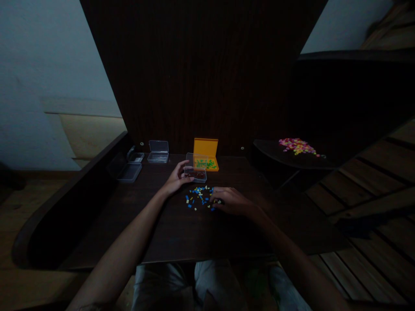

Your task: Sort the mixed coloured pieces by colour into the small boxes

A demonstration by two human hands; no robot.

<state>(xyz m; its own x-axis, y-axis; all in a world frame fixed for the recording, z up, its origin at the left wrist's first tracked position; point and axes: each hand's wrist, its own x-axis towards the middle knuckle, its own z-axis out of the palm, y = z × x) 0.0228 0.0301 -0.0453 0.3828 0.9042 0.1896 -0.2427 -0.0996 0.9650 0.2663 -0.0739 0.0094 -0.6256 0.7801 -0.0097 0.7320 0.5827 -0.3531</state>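
Note:
My left hand (177, 178) grips the left side of a small clear plastic box (201, 180), thumb in front and fingers behind. Its lid is raised, and dark reddish bits lie inside. Just in front of the box, small blue, yellow and pale pieces (200, 195) are scattered on the dark wooden desk. At the right edge of this scatter is my right hand (231, 201), fingers curled down among the pieces. Whatever sits between its fingertips is too small to make out. Behind the clear box, an orange box (206, 147) stands with its lid up and green pieces in it.
Open clear boxes (158, 152) (129, 171) stand at the desk's back left, near a raised side panel (74, 194). A heap of pink, red and yellow pieces (298, 146) lies on a curved shelf at right. A dark upright panel (207, 77) closes the back.

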